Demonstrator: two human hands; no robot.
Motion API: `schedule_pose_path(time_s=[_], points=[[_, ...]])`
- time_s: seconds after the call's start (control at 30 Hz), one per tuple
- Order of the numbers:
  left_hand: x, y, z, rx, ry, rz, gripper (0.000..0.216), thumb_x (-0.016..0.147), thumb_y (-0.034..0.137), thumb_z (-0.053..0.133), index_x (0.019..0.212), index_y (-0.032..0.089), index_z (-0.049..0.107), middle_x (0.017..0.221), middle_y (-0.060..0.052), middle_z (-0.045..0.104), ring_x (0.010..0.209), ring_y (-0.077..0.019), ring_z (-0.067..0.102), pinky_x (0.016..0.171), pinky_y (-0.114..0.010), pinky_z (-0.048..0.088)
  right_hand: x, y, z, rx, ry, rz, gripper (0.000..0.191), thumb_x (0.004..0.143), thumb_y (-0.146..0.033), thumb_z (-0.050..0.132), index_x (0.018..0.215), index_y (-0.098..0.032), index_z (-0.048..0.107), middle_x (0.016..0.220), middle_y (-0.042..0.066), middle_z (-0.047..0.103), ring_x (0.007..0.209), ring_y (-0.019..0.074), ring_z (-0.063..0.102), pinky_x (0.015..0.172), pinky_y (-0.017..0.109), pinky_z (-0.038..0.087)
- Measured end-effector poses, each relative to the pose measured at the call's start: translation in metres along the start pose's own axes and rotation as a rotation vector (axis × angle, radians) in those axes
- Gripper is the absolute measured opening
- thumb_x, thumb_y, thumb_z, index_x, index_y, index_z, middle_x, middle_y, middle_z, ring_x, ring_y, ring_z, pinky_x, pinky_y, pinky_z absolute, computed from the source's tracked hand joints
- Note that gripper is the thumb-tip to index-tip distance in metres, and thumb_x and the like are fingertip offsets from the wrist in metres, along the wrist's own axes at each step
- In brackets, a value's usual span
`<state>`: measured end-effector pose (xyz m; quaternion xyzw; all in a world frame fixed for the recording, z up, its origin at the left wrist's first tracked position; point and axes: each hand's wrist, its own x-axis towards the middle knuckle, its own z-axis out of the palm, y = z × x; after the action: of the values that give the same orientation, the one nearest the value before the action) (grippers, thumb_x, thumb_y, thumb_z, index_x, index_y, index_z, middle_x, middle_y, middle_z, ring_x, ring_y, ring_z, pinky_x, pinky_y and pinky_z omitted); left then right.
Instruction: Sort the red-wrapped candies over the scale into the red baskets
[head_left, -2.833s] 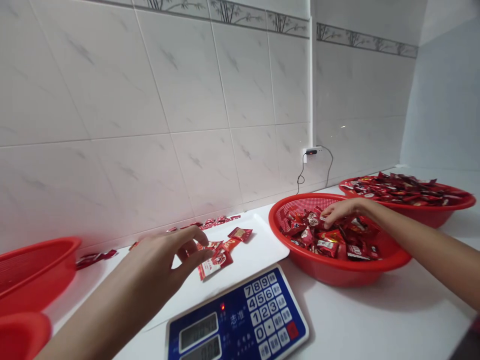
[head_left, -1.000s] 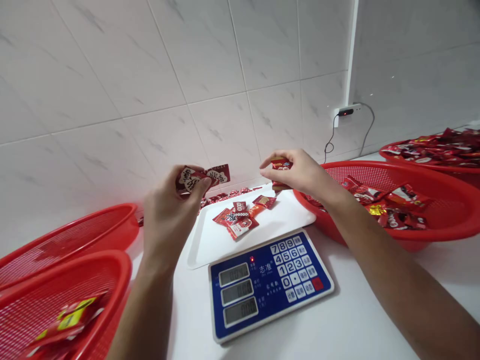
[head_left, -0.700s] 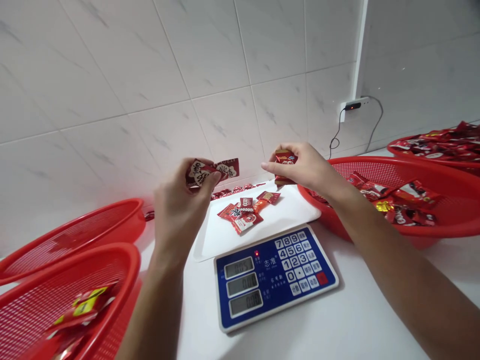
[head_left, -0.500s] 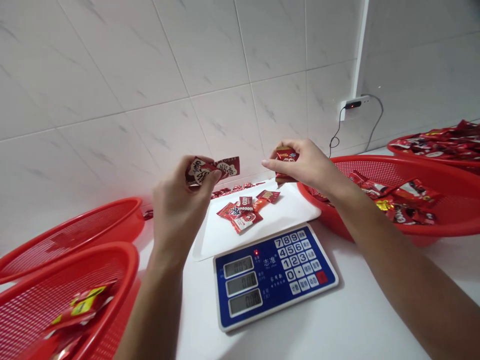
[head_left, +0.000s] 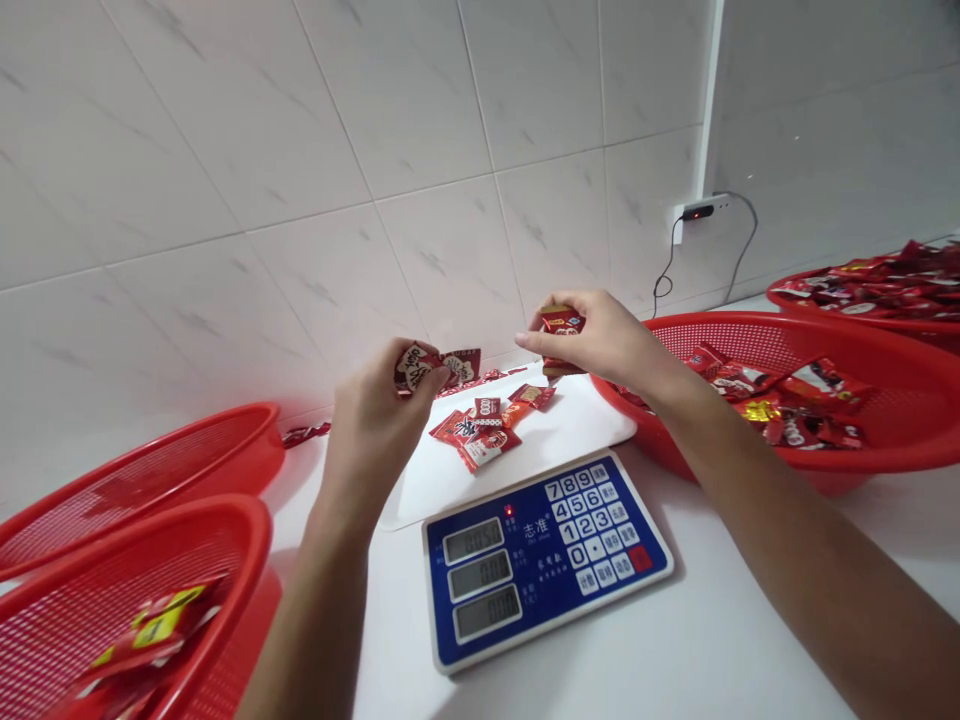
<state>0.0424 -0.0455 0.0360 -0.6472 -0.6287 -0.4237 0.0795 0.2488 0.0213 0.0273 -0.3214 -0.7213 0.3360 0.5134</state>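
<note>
My left hand (head_left: pixel 375 425) is raised above the left part of the white scale tray (head_left: pixel 570 430) and pinches red and white candy packets (head_left: pixel 439 366) between thumb and fingers. My right hand (head_left: pixel 600 335) hovers over the tray's far right corner, fingers closed round a small red candy packet (head_left: pixel 562 322). A small pile of red candy packets (head_left: pixel 487 425) lies on the tray. In front of the tray, the scale's blue panel (head_left: pixel 544 555) shows three displays and a keypad.
A red mesh basket (head_left: pixel 862 345) with loose candy packets stands right of the scale; another full one (head_left: pixel 877 290) is behind it. Two red baskets (head_left: pixel 150 470) sit at the left, the nearer one (head_left: pixel 210 530) holding yellow-red packets. A charger and cable (head_left: pixel 694 213) hang on the tiled wall.
Both hands left the tray and the right basket, each lifting candy packets above the tray. In the last half second my left hand sank slightly toward the tray.
</note>
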Motion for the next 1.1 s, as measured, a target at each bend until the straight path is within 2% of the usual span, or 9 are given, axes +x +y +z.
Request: schedule_pose_path(time_s=[0.13,0.3,0.47,0.8,1.1], points=[[0.001,0.000,0.001,0.003,-0.096,-0.040,0.011,0.081,0.031,0.064,0.087,0.023,0.067,0.077,0.000,0.071,0.067,-0.0168,0.063,0.066,-0.028,0.046,0.000,0.001,0.000,-0.054,0.000,-0.020,0.018,0.075,-0.031,0.074,0.079,-0.017,0.063,0.076,0.004,0.065,0.068,0.0164,0.066,0.064,0.029,0.058],[-0.002,0.004,-0.006,-0.104,0.016,0.008,0.012,0.080,0.031,0.067,0.088,0.022,0.068,0.079,0.000,0.073,0.074,-0.0171,0.067,0.066,-0.027,0.047,-0.002,-0.003,0.000,0.052,0.000,0.045,0.018,0.072,-0.024,0.076,0.078,-0.017,0.061,0.072,0.002,0.062,0.061,0.0144,0.064,0.059,0.029,0.059],[-0.006,0.011,-0.010,-0.226,0.117,0.062,0.011,0.081,0.030,0.067,0.089,0.021,0.067,0.081,0.000,0.075,0.077,-0.0172,0.071,0.067,-0.025,0.051,-0.002,-0.003,-0.001,-0.003,0.021,0.032,0.020,0.071,-0.027,0.077,0.077,-0.017,0.061,0.070,0.002,0.061,0.061,0.0152,0.065,0.059,0.029,0.059],[-0.005,0.007,-0.007,-0.211,0.139,0.114,0.008,0.082,0.029,0.067,0.088,0.024,0.067,0.081,0.001,0.074,0.078,-0.0189,0.072,0.070,-0.030,0.054,-0.002,-0.001,0.000,0.009,0.007,0.018,0.018,0.071,-0.025,0.076,0.077,-0.017,0.061,0.069,0.002,0.061,0.060,0.0148,0.065,0.057,0.027,0.058],[-0.007,0.009,-0.006,-0.198,0.130,0.099,0.008,0.081,0.030,0.066,0.088,0.026,0.067,0.080,0.002,0.074,0.077,-0.0188,0.071,0.069,-0.030,0.054,-0.001,-0.002,0.002,0.082,-0.014,0.047,0.018,0.071,-0.021,0.077,0.077,-0.017,0.061,0.069,0.001,0.061,0.060,0.0132,0.064,0.058,0.027,0.060]])
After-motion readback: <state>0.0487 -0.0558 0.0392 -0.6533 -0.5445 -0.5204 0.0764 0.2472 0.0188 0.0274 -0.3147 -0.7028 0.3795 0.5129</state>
